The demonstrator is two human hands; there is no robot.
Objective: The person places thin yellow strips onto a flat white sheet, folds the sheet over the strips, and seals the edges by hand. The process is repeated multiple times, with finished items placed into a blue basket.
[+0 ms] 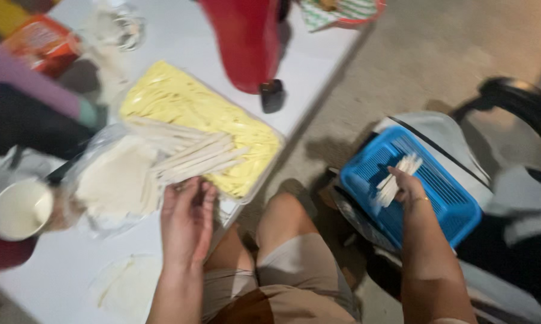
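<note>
My left hand [187, 217] rests flat on the white table [54, 276], fingers together, its tips touching a pile of pale strips [192, 155]. These strips lie across a clear bag of yellow strips [198, 117]. My right hand [409, 186] holds a bunch of pale sticks [396, 179] over a blue plastic basket [456, 204] that sits to my right, off the table. Beside the left hand, a clear bag holds flat white sheets [117, 180]. One round white sheet [129, 285] lies on the table near my left forearm.
A white cup [19, 209] stands at the table's left edge. A red container [246, 39] and a small dark jar [272, 95] stand at the far side. An orange packet [39, 42] lies far left. The basket rests on a white-and-black box [444, 141]. My knees are below the table edge.
</note>
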